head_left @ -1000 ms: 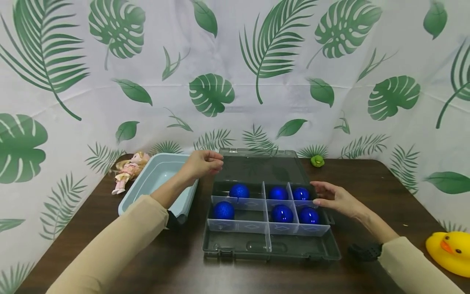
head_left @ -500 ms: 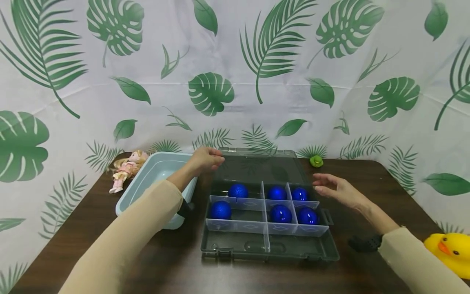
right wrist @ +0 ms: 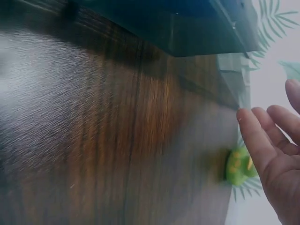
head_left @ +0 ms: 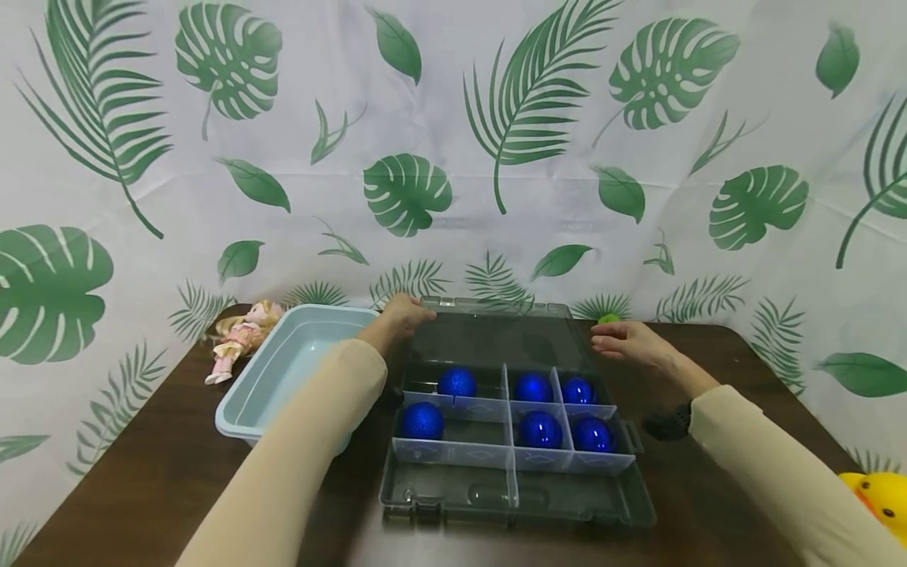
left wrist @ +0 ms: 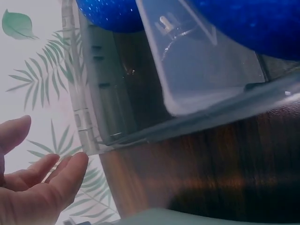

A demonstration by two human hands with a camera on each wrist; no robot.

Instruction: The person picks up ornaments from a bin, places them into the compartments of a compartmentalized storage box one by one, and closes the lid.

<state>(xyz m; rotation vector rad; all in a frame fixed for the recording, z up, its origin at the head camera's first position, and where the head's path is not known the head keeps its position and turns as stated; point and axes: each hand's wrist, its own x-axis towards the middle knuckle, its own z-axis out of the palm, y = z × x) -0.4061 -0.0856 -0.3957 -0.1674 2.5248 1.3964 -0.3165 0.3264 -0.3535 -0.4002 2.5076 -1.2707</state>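
A grey see-through divider box (head_left: pixel 453 504) lies on the table. Its lid (head_left: pixel 496 339) is folded back toward the wall. Several blue balls (head_left: pixel 541 430), some glittery and some glossy, sit in the back and middle rows of compartments. My left hand (head_left: pixel 405 315) is by the lid's left edge; in the left wrist view its fingers (left wrist: pixel 70 180) are loosely extended near the hinge corner, holding nothing. Beside the lid's right edge is my right hand (head_left: pixel 634 344), fingers (right wrist: pixel 255 136) extended and nothing held. Whether either hand touches the lid, I cannot tell.
A light blue basin (head_left: pixel 230 421) stands left of the box, partly behind my left sleeve. A doll (head_left: pixel 241 339) lies beyond it. At the back right is a small green toy (right wrist: pixel 239 166); a yellow rubber duck (head_left: pixel 886 500) is at the right edge.
Both hands have moved toward the back, alongside the lid's edges. The right hand has left the box's right side. The balls and the box stay as they were; the view has tilted slightly.
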